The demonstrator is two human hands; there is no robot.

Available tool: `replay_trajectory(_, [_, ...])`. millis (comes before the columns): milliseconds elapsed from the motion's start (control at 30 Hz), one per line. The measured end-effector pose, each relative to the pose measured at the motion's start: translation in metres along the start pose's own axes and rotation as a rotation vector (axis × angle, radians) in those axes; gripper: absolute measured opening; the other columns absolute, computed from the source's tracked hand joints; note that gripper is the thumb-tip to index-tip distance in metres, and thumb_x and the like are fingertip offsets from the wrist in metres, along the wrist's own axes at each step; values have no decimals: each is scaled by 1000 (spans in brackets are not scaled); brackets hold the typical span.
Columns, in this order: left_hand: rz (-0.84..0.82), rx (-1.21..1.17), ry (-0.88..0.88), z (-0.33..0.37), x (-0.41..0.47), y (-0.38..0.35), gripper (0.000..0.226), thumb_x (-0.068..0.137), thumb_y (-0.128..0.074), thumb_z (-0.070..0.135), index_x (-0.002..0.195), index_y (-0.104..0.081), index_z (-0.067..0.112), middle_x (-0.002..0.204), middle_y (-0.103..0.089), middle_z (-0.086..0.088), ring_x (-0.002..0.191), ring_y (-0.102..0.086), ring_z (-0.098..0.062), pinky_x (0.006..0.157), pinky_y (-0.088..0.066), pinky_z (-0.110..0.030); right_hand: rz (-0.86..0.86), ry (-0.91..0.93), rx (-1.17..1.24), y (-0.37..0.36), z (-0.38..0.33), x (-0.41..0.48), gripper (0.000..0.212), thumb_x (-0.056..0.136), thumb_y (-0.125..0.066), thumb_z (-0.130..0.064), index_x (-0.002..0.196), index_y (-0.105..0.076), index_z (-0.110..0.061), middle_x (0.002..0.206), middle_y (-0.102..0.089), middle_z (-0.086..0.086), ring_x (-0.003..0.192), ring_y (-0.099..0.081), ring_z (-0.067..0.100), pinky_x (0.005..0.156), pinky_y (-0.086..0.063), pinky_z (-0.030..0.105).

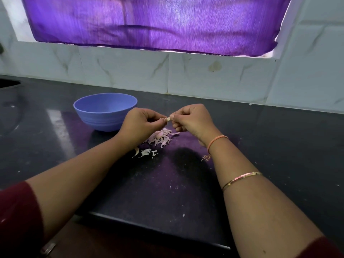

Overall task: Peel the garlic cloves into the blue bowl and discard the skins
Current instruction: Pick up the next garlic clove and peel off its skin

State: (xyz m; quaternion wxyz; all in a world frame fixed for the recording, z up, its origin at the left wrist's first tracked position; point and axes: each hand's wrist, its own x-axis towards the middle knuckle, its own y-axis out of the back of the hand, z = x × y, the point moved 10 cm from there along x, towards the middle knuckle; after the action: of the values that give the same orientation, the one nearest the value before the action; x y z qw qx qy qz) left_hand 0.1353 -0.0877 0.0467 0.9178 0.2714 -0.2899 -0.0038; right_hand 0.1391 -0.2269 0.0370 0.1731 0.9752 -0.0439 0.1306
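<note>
The left hand (141, 121) and right hand (191, 118) both pinch one small garlic clove (168, 119) between curled fingertips, in the air just above the pile of skins (161, 137). The clove is tiny. A hard tug on its skin could flick it out of the pinch onto the dark tabletop (279, 146), or into the skins, where it would be hard to spot. The blue bowl (100, 121) stands just beyond the left hand, its bottom hidden. Nothing blocks the way to it — only the left wrist crosses there. A purple curtain (158, 25) hangs behind.
</note>
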Motion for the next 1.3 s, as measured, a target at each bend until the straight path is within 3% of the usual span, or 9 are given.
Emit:
replay_trajectory(167, [28,33,-2,0,0,2,15,83,-68,16,93,-73,6,70,-69,-1,71,-68,-23,66,-52,-25,-10,-3,-5,-3,-1,-1,8,84,-64,-4,78,-67,0,64,-62,9,54,-57,15,60,-55,26])
replay_trajectory(333, [20,23,15,0,0,2,14,83,-68,18,90,-74,7,67,-67,0,73,-68,-28,69,-55,-33,-11,9,-11,-4,0,0,9,87,-60,-3,86,-67,3,64,-61,7,54,-56,13,61,-54,25])
replay_trajectory(467, [19,15,28,-1,1,4,14,83,-67,18,89,-73,6,66,-66,6,73,-69,-26,69,-55,-30,-26,28,21,-7,-2,-1,12,88,-58,-1,93,-67,5,66,-60,7,57,-56,11,59,-54,20])
replay_trajectory(700, [48,-19,63,-4,2,7,9,84,-67,17,81,-72,10,73,-71,-11,76,-67,-37,73,-56,-46,-68,68,42,-10,-6,-1,13,89,-55,1,95,-66,5,68,-60,7,59,-56,11,61,-54,18])
replay_trajectory(867, [68,-5,77,-9,4,8,12,84,-66,19,87,-73,9,65,-66,0,68,-65,-26,71,-55,-40,-113,74,82,-15,-8,-2,14,88,-56,2,98,-65,7,68,-60,8,57,-56,10,56,-52,14])
replay_trajectory(1033, [67,-7,91,-11,4,7,13,86,-65,20,87,-73,9,65,-66,0,61,-59,-18,63,-52,-31,-130,65,147,-16,-6,-2,16,86,-57,4,101,-64,7,69,-61,9,56,-56,10,56,-52,15])
replay_trajectory(1167, [42,-40,96,-9,3,6,11,86,-65,18,87,-71,9,74,-70,-12,69,-62,-23,71,-54,-37,-146,90,191,-15,-10,-4,31,86,-56,6,116,-57,-4,68,-58,9,55,-57,10,57,-54,18])
replay_trajectory(1300, [22,-22,97,-10,3,3,11,86,-64,16,86,-72,9,68,-67,-7,68,-61,-22,68,-53,-35,-193,97,218,-21,-11,-4,35,87,-53,8,120,-57,-2,71,-59,9,58,-57,9,59,-53,15])
